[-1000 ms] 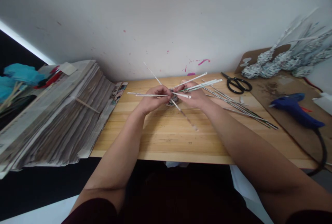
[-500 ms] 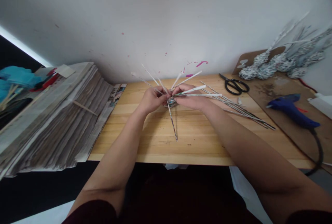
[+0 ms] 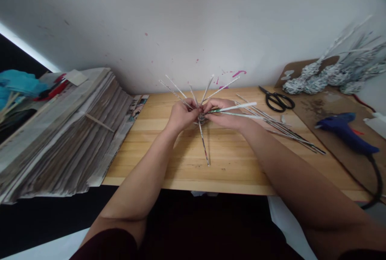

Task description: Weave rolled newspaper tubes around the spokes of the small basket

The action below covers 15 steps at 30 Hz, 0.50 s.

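Between my hands, over the middle of the wooden table (image 3: 144, 143), is a small woven piece (image 3: 201, 119) of rolled newspaper. Its paper sticks fan out toward the wall, and one stick (image 3: 204, 143) points down toward me. My left hand (image 3: 183, 114) is closed on the left side of the woven piece, thumb and fingers pinching near its centre. Opposite it, my right hand (image 3: 221, 115) pinches paper sticks (image 3: 238, 107) that stick out to the right. Both hands' fingers partly hide the weave.
Loose paper sticks (image 3: 283, 129) lie right of my hands, with black scissors (image 3: 277, 99) behind them. A blue glue gun (image 3: 346, 133) rests on a brown board (image 3: 313, 107). Woven paper pieces (image 3: 322, 77) stand at the back right. A tall newspaper stack (image 3: 69, 131) fills the left.
The camera view has shifted slightly. My right hand's fingers have closed in nearer the left ones at the woven piece, and the sticks at the right point a little lower.
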Motion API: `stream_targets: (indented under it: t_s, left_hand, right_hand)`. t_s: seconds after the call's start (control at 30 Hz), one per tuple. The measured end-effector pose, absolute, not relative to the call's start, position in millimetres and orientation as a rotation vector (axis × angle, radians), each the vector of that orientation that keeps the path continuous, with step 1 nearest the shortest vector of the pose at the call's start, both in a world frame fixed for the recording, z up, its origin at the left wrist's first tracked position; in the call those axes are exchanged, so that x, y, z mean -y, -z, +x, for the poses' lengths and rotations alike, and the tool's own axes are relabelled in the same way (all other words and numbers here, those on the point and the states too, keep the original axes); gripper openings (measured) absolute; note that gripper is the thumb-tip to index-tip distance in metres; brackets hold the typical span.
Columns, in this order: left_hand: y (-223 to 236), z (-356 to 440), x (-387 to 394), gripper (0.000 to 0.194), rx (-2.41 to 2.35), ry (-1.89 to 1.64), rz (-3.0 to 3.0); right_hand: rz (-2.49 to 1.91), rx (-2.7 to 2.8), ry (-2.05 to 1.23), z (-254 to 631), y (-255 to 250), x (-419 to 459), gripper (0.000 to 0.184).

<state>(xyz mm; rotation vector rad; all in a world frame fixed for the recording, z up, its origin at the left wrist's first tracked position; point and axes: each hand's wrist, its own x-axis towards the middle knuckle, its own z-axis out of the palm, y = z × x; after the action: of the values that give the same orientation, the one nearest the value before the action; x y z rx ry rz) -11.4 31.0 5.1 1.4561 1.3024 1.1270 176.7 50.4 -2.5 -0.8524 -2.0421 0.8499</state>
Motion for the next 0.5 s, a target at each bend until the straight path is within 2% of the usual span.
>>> stream_targets:
  t_s: [0.17,0.27,0.33,0.43,0.5]
  left_hand:
    - [-9.5,-7.4,-30.0,0.011,-1.341,-1.160,1.393]
    - [-9.1,-6.8,-30.4,0.009,-1.410,-1.183,1.415]
    - [-8.3,-6.8,-30.7,0.007,-1.424,-1.207,1.444]
    - [-7.1,-7.3,-30.9,0.008,-1.366,-1.225,1.466]
    - [-6.6,-8.3,-30.8,0.014,-1.308,-1.203,1.434]
  right_hand:
    - [-0.800,2.276,-0.437,172.9,5.3,-50.6,0.043]
    - [-0.809,2.322,-0.349,168.1,5.9,-45.3,0.052]
    - [-0.834,2.292,-0.333,165.6,5.7,-40.8,0.043]
    - [-0.892,2.172,-0.336,163.5,5.3,-36.6,0.011]
    - [-0.956,2.084,-0.385,163.2,5.4,-36.3,0.006]
